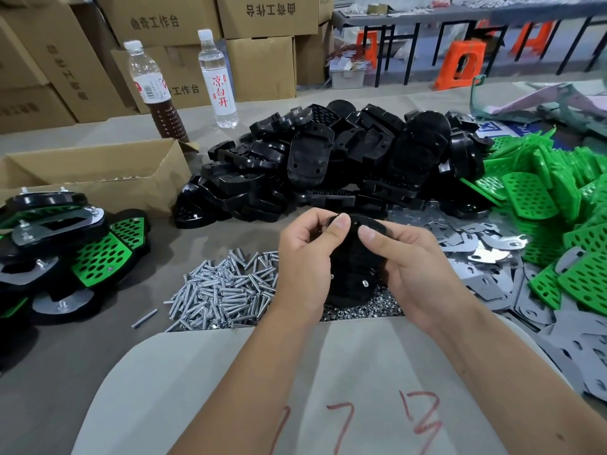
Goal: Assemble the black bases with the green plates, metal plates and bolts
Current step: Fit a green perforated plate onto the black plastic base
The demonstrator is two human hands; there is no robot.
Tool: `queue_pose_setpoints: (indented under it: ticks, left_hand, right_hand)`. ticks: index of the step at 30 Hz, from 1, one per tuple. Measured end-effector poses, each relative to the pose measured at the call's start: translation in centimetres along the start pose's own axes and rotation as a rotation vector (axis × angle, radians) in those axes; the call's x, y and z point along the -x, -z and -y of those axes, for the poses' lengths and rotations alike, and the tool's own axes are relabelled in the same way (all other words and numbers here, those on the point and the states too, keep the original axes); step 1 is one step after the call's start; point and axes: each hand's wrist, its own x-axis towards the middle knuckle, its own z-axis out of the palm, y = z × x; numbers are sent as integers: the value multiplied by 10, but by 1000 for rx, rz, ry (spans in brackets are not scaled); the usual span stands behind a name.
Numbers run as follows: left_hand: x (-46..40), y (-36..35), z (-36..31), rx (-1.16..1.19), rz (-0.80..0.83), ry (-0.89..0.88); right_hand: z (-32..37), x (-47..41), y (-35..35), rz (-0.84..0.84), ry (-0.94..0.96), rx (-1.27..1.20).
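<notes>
At the far left, finished assemblies (65,254) are lying in a loose stack on the table (82,349), green plates and metal plates showing against their black bases, with bolt ends sticking up. Behind them an open cardboard box (98,178) is sitting, and two bottles (154,90) are standing further back in front of stacked cartons (259,67).

Nearer the middle, a heap of bolts (223,287) is spreading over the table just left of the hands.

The left forearm is reaching up from the bottom edge, angling toward the centre. The left hand (305,257) is curling its fingers round the left edge of a black base (353,270), its thumb pressing on the top rim. The base is being held upright between both hands, above a patch of small nuts (361,310) at the table's near edge; two bolt ends are showing on its lower face.

The right forearm is coming in from the lower right. The right hand (414,261) is gripping the base's right side, fingers wrapped behind it and thumb lying across its upper front, close to the left thumb.

Beyond the hands, a big pile of black bases (328,165) is lying. To the right, flat metal plates (486,251) are scattered, and green plates (558,205) are heaping up at the far right.
</notes>
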Motion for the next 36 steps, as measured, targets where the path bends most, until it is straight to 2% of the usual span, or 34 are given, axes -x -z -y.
queue_pose_setpoints:
  ticks: [5, 9, 11, 15, 19, 24, 26, 29, 31, 33, 36]
  left_hand:
    - [0, 2, 1, 51, -1, 37]
    - [1, 1, -1, 172, 25, 94]
    - [3, 2, -3, 218, 84, 130]
    - [6, 2, -7, 356, 211, 283]
    - [4, 2, -6, 385, 168, 390]
    - [4, 1, -11, 443, 201, 465]
    - [2, 0, -13, 491, 191, 548]
    - [0, 1, -12, 551, 162, 654]
    - [-1, 1, -10, 580, 156, 685]
    - [-1, 0, -9, 563, 170, 668]
    - [-1, -4, -11, 480, 199, 611]
  right_hand:
    - [4, -1, 1, 44, -28, -17]
    - [3, -5, 0, -60, -119, -126]
    - [3, -6, -1, -89, -84, -136]
    - [4, -3, -3, 25, 22, -100]
    - [1, -6, -3, 10, 101, 107]
    - [4, -6, 2, 56, 96, 93]
    - [1, -6, 0, 19, 215, 208]
    - [-2, -7, -5, -86, 444, 535]
    - [-3, -7, -8, -177, 525, 685]
    - [-4, -6, -9, -188, 474, 639]
    - [-3, -5, -9, -123, 226, 313]
